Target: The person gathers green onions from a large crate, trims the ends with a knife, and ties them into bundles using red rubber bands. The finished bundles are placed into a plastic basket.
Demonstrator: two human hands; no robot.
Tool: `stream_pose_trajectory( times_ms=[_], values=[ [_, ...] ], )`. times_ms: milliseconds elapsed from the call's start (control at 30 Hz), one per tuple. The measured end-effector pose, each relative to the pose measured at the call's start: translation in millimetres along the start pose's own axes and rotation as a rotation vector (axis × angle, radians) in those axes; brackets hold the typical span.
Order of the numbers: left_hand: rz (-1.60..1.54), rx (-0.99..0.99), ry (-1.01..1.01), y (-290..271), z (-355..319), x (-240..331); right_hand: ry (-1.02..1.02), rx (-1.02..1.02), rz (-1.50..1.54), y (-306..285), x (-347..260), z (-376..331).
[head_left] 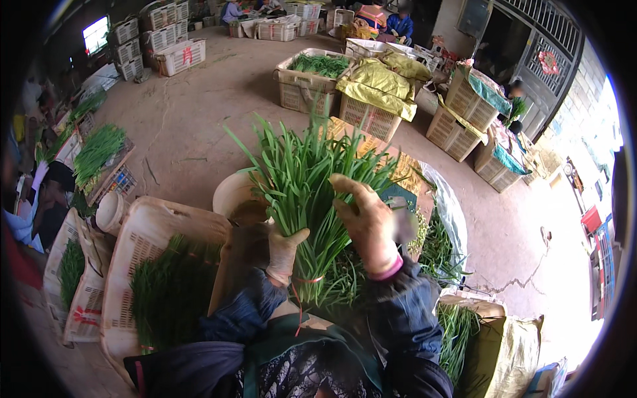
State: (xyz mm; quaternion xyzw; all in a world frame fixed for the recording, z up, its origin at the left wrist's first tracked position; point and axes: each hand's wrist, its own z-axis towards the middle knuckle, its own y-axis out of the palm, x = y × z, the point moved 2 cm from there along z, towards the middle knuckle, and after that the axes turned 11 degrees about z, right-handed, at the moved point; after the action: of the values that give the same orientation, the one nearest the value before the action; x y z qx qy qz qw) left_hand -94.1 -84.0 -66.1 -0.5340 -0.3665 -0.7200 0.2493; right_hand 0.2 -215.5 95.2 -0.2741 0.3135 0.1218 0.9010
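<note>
An upright bunch of garlic chives (315, 176) stands before me, its long green leaves fanning out at the top. Near its lower end a thin red tie (308, 280) goes round the stems, with a loose end hanging down. Around the left side of the stems my left hand (284, 251) is closed, thumb across the front. My right hand (367, 225) is raised at the bunch's right side, its fingers apart and slightly bent. Both hands look covered by tan gloves, with a pink band at the right wrist. Loose leaves (342, 282) lie behind the bunch's base.
At my left stands a large crate (142, 229) with greens inside, and a pale bucket (232, 192) is behind the bunch. Another crate of greens (458, 331) sits at my lower right. Farther off are stacked crates (375, 99) with yellow sheets. Other people sit at the back and left.
</note>
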Motion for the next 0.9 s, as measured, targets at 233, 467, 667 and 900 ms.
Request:
stream_pose_trajectory(
  times_ms=[233,467,667,900],
  values=[
    [0.064,-0.050,-0.033,4,-9,8,0.160,0.044,-0.068,12,53,-9],
    [0.058,-0.032,-0.069,8,-13,5,0.344,-0.074,-0.156,11,65,-20],
    [0.079,-0.037,-0.096,8,-16,10,0.416,-0.053,-0.051,15,76,-23],
    [-0.009,-0.072,-0.176,7,-15,-4,0.511,0.062,0.129,17,94,-30]
  ],
)
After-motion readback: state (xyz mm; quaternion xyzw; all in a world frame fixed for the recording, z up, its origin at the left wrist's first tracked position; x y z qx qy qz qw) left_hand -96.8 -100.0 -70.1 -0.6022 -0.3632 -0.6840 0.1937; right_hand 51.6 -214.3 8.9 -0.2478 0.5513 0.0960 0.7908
